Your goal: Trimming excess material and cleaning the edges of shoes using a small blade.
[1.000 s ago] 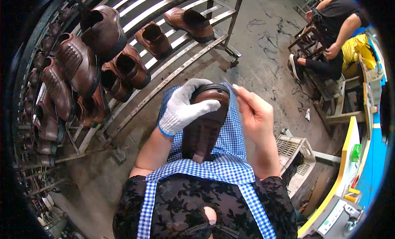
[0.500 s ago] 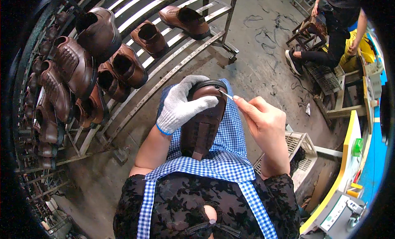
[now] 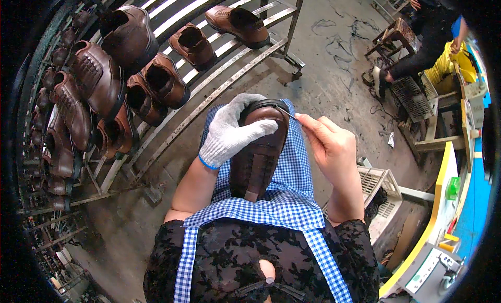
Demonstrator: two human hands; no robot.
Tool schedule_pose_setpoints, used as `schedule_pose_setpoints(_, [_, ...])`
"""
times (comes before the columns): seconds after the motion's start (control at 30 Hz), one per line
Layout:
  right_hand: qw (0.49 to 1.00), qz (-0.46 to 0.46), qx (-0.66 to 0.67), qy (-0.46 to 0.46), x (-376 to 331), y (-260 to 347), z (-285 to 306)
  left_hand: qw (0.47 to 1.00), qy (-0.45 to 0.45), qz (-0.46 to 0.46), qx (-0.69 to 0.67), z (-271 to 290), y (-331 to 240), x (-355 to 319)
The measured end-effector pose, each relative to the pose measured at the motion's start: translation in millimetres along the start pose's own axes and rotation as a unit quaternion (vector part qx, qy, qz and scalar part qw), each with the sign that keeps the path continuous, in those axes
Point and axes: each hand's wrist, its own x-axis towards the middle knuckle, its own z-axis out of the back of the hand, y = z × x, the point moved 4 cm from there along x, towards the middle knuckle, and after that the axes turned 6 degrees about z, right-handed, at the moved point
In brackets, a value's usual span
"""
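A dark brown leather shoe [image 3: 254, 165] lies over my lap on a blue-and-white checked apron [image 3: 295, 157], its toe pointing away from me. My left hand [image 3: 232, 128], in a pale knitted glove with a blue cuff, is closed around the toe end, thumb across the upper. Bare, my right hand [image 3: 330, 145] pinches a thin metal hand tool [image 3: 287, 113] between thumb and fingers. The tool's tip meets the dark sole edge at the right of the toe; its exact shape is too small to tell.
Metal racks [image 3: 250, 58] at the left carry several brown shoes [image 3: 97, 79]. Behind my right arm stands a plastic crate [image 3: 383, 198] with dark scraps. A yellow-edged blue workbench [image 3: 476, 198] runs along the right. Another person [image 3: 430, 37] is at the far right, near a wooden stool [image 3: 397, 36].
My right hand has shifted slightly, and the tool now lies at a different tilt against the sole edge. The shoe and left hand stay nearly still. The other person's arm and foot have moved.
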Motion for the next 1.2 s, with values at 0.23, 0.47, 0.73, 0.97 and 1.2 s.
schedule_pose_setpoints(0.23, [1.0, -0.02, -0.024, 0.003, 0.7, 4.8, -4.9, 1.0, 0.003, 0.015, -0.01, 0.1, 3.0, -1.0])
schedule_pose_setpoints(0.47, [0.999, -0.04, 0.022, -0.027, -1.2, 6.2, -19.4, 1.0, -0.014, 0.015, -0.021, 2.3, 9.6, -0.8])
schedule_pose_setpoints(0.73, [0.976, -0.087, 0.163, -0.114, -10.0, 3.6, -37.4, 1.0, -0.011, 0.019, -0.021, 2.7, 11.5, -0.4])
schedule_pose_setpoints(0.97, [0.963, -0.111, 0.208, -0.129, -15.7, 0.4, -48.5, 0.999, -0.007, 0.023, -0.041, 1.9, 12.4, 0.3])
schedule_pose_setpoints(1.2, [0.929, -0.157, 0.29, -0.166, -27.5, -7.0, -70.2, 0.999, -0.014, 0.017, -0.032, 2.1, 8.8, 1.1])
